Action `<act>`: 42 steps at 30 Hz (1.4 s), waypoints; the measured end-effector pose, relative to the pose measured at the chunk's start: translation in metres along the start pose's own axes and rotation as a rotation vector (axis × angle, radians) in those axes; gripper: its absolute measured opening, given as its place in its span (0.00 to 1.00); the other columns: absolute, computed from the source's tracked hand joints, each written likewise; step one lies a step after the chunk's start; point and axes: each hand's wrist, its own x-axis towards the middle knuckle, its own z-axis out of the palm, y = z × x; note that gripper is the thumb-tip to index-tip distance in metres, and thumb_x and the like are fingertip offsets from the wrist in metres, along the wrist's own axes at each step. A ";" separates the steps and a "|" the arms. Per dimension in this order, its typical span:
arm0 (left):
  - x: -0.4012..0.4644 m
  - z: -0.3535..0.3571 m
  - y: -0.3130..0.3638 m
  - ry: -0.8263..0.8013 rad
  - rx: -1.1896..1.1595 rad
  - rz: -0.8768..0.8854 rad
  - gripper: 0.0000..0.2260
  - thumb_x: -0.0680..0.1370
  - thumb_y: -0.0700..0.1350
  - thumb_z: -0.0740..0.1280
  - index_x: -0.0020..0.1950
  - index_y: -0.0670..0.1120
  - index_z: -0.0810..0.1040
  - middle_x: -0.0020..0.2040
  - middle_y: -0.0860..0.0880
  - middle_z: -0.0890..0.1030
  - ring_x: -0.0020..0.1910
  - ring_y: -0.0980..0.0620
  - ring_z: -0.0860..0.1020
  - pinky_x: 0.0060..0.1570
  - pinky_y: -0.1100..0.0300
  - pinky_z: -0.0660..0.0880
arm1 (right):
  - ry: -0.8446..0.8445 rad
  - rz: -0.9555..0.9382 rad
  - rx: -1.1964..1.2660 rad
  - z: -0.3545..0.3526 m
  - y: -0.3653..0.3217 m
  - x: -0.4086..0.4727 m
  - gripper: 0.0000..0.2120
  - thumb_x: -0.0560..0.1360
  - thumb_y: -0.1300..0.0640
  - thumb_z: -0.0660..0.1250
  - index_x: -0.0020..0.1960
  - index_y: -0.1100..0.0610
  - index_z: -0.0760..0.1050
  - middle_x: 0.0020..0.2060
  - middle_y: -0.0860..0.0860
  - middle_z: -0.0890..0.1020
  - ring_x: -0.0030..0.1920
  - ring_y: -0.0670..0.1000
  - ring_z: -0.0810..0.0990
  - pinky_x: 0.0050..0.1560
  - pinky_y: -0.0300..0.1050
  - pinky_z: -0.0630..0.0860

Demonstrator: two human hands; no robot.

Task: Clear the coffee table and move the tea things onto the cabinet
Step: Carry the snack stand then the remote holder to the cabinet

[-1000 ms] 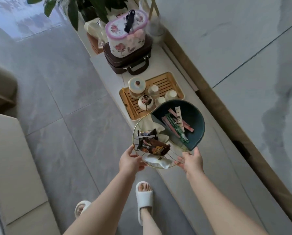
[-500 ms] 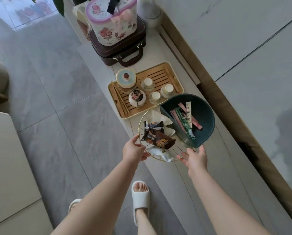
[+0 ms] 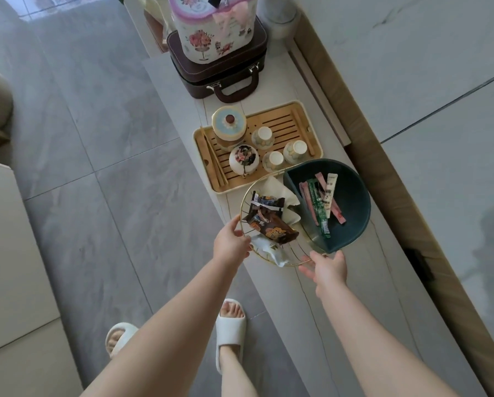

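Note:
A round snack dish, half gold wire (image 3: 247,196) and half dark teal bowl (image 3: 354,202), sits on the white cabinet top (image 3: 297,310) against the bamboo tea tray (image 3: 297,118). Snack packets (image 3: 271,222) lie in the wire half and stick sachets (image 3: 320,202) in the teal half. My left hand (image 3: 230,242) pinches the wire rim on its left. My right hand (image 3: 327,267) is at the near right rim with its fingers spread, only the thumb touching. On the tray stand a floral teapot (image 3: 243,160), a lidded canister (image 3: 229,126) and three small cups (image 3: 262,136).
A brown case (image 3: 225,78) with a floral box (image 3: 211,27) on top stands on the cabinet beyond the tray. A marble wall with a wooden ledge (image 3: 383,196) runs along the right. Grey floor tiles (image 3: 111,210) lie to the left, my slippered feet below.
The dish has moved forward to the tea tray. My right hand has loosened from the rim and its fingers have spread. My left hand keeps its hold.

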 end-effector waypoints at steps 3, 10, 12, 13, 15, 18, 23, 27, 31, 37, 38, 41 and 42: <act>-0.008 -0.007 0.001 -0.069 -0.016 0.014 0.29 0.77 0.35 0.64 0.75 0.50 0.60 0.67 0.44 0.71 0.42 0.54 0.76 0.40 0.63 0.76 | 0.008 0.030 -0.014 0.006 0.000 -0.009 0.30 0.74 0.68 0.65 0.72 0.55 0.58 0.52 0.59 0.77 0.38 0.52 0.82 0.41 0.47 0.80; -0.035 -0.044 -0.009 -0.198 0.033 0.022 0.22 0.78 0.41 0.64 0.72 0.45 0.67 0.52 0.48 0.77 0.47 0.51 0.79 0.48 0.56 0.78 | 0.021 -0.013 -0.177 0.018 0.003 -0.051 0.28 0.73 0.66 0.66 0.70 0.57 0.61 0.65 0.59 0.71 0.49 0.58 0.80 0.49 0.49 0.79; -0.043 -0.066 -0.016 -0.176 0.069 0.043 0.20 0.78 0.42 0.64 0.70 0.45 0.69 0.53 0.47 0.78 0.43 0.52 0.79 0.47 0.57 0.77 | 0.026 -0.111 -0.361 0.026 0.004 -0.070 0.30 0.74 0.64 0.65 0.73 0.57 0.58 0.68 0.57 0.69 0.57 0.60 0.77 0.59 0.53 0.75; -0.047 -0.080 -0.020 -0.156 0.083 0.052 0.20 0.77 0.43 0.65 0.69 0.45 0.70 0.53 0.46 0.79 0.41 0.53 0.79 0.45 0.58 0.77 | 0.023 -0.181 -0.454 0.032 0.005 -0.082 0.30 0.74 0.63 0.65 0.73 0.58 0.58 0.68 0.57 0.70 0.60 0.60 0.75 0.61 0.53 0.73; -0.054 -0.111 -0.030 -0.100 0.116 0.062 0.19 0.77 0.44 0.65 0.68 0.45 0.72 0.52 0.46 0.79 0.40 0.52 0.79 0.45 0.58 0.76 | -0.037 -0.320 -0.599 0.046 0.006 -0.108 0.26 0.75 0.62 0.64 0.71 0.58 0.62 0.64 0.56 0.74 0.58 0.56 0.75 0.56 0.49 0.72; -0.070 -0.165 -0.049 -0.011 0.176 0.046 0.16 0.76 0.47 0.65 0.64 0.46 0.75 0.51 0.45 0.81 0.46 0.47 0.82 0.51 0.56 0.76 | -0.207 -0.512 -0.775 0.076 0.015 -0.157 0.19 0.77 0.60 0.62 0.67 0.56 0.68 0.59 0.54 0.78 0.51 0.50 0.75 0.51 0.46 0.73; -0.101 -0.265 -0.097 0.102 0.191 -0.027 0.15 0.76 0.50 0.65 0.60 0.45 0.78 0.54 0.44 0.83 0.53 0.45 0.81 0.57 0.53 0.76 | -0.415 -0.746 -1.105 0.147 0.039 -0.238 0.16 0.76 0.56 0.62 0.64 0.54 0.73 0.56 0.52 0.81 0.56 0.53 0.78 0.56 0.45 0.73; -0.122 -0.349 -0.140 0.219 0.043 -0.096 0.14 0.76 0.51 0.64 0.57 0.45 0.79 0.53 0.45 0.83 0.53 0.45 0.81 0.56 0.54 0.76 | -0.511 -0.867 -1.384 0.214 0.070 -0.296 0.16 0.76 0.54 0.61 0.63 0.53 0.73 0.58 0.52 0.80 0.61 0.53 0.76 0.61 0.47 0.71; -0.141 -0.426 -0.186 0.337 -0.170 -0.183 0.14 0.77 0.48 0.65 0.54 0.39 0.79 0.47 0.40 0.83 0.48 0.44 0.82 0.54 0.49 0.78 | -0.592 -1.011 -1.589 0.275 0.109 -0.355 0.16 0.76 0.51 0.60 0.63 0.51 0.72 0.59 0.51 0.80 0.62 0.53 0.75 0.60 0.47 0.70; -0.169 -0.520 -0.246 0.436 -0.297 -0.251 0.11 0.77 0.53 0.64 0.48 0.46 0.80 0.48 0.42 0.84 0.51 0.43 0.82 0.55 0.52 0.77 | -0.722 -1.248 -1.725 0.359 0.166 -0.438 0.16 0.76 0.48 0.59 0.62 0.50 0.72 0.58 0.50 0.80 0.62 0.52 0.75 0.59 0.46 0.69; -0.174 -0.531 -0.253 0.450 -0.321 -0.255 0.11 0.77 0.53 0.64 0.46 0.47 0.79 0.48 0.42 0.84 0.51 0.43 0.82 0.54 0.52 0.77 | -0.745 -1.280 -1.736 0.371 0.174 -0.450 0.16 0.76 0.48 0.59 0.62 0.50 0.72 0.58 0.50 0.80 0.61 0.52 0.75 0.58 0.46 0.69; -0.188 -0.563 -0.271 0.496 -0.392 -0.257 0.10 0.77 0.53 0.63 0.40 0.49 0.77 0.43 0.45 0.84 0.45 0.46 0.82 0.49 0.55 0.77 | -0.805 -1.359 -1.759 0.402 0.195 -0.487 0.16 0.77 0.48 0.57 0.62 0.50 0.72 0.57 0.49 0.80 0.61 0.53 0.75 0.57 0.47 0.67; -0.192 -0.573 -0.277 0.513 -0.425 -0.254 0.11 0.77 0.53 0.63 0.39 0.49 0.77 0.40 0.47 0.82 0.41 0.47 0.81 0.47 0.56 0.76 | -0.825 -1.383 -1.764 0.412 0.202 -0.498 0.15 0.77 0.49 0.57 0.61 0.50 0.72 0.56 0.49 0.80 0.60 0.53 0.75 0.57 0.47 0.67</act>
